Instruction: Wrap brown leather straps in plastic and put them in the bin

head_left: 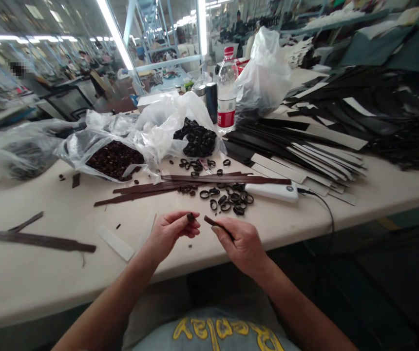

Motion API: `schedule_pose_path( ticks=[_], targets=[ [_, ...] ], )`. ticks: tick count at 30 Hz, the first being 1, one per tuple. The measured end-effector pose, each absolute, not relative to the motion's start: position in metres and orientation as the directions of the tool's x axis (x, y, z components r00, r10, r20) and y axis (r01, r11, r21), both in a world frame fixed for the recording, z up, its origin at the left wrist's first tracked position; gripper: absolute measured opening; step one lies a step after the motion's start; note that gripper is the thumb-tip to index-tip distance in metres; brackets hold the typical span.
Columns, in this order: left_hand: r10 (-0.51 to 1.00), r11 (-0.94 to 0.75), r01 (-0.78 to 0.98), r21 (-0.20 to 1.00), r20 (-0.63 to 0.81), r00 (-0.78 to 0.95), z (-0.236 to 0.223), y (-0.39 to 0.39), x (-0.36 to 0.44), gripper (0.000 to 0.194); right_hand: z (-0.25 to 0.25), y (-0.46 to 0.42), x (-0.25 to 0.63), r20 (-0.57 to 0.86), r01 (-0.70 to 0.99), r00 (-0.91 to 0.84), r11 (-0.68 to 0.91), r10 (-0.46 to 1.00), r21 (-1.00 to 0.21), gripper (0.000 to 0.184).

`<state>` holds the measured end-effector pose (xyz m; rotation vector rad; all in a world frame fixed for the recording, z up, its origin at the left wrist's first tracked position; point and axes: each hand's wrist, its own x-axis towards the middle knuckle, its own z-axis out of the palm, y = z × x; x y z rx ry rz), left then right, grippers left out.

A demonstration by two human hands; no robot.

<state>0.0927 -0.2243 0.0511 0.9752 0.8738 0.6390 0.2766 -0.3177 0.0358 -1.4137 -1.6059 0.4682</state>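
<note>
Above the table's near edge, my left hand (171,233) pinches a small dark brown piece (190,217) between thumb and fingers; its exact shape is too small to tell. A short gap to the right, my right hand (241,243) is closed around a thin dark brown strip (210,221), whose end points toward the left hand. Just beyond both hands lie several black strap loops (225,206) in a loose pile. Long brown straps (140,194) stretch across the table behind them. More brown straps (41,239) rest at the left, close to a white strip (115,243).
A white power bank (273,191) with a black cable (321,201) sits at the right. Plastic bags hold dark brown bits (114,160) and black loops (197,139). Behind stands a red-capped bottle (227,92). Stacked black and white strips (304,156) cover the right side.
</note>
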Motion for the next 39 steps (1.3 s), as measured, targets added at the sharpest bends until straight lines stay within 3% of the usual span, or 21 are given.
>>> schedule_pose_path(
  ticks=[6,10,13,24,33,39],
  targets=[
    [0.821,0.392,-0.194,0.899,-0.247,0.515,0.052,-0.257,0.088,0.024,0.045,-0.330,0.256,0.483,0.756,0.011,0.308,0.875,-0.577,0.025],
    [0.816,0.401,-0.191,0.896,-0.254,0.519,0.056,-0.264,0.077,0.030,0.050,-0.339,0.243,0.509,0.848,-0.075,0.323,0.858,-0.420,0.029],
    [0.795,0.410,-0.165,0.897,-0.263,0.547,0.057,-0.268,0.069,0.033,0.052,-0.344,0.239,0.506,0.855,-0.143,0.364,0.851,-0.370,0.030],
    [0.806,0.340,-0.075,0.937,-0.249,0.538,0.039,-0.290,0.039,0.038,0.051,-0.358,0.223,0.443,0.709,-0.190,0.435,0.876,-0.556,0.021],
    [0.930,0.085,0.032,0.996,-0.091,0.356,0.038,-0.302,0.023,0.021,0.050,-0.362,0.207,0.233,0.692,-0.203,0.308,0.951,-0.653,0.017],
    [0.939,0.117,0.043,0.992,-0.125,0.320,0.031,-0.295,0.007,0.022,0.040,-0.364,0.207,0.068,0.781,-0.152,0.162,0.986,-0.603,0.017]
  ],
)
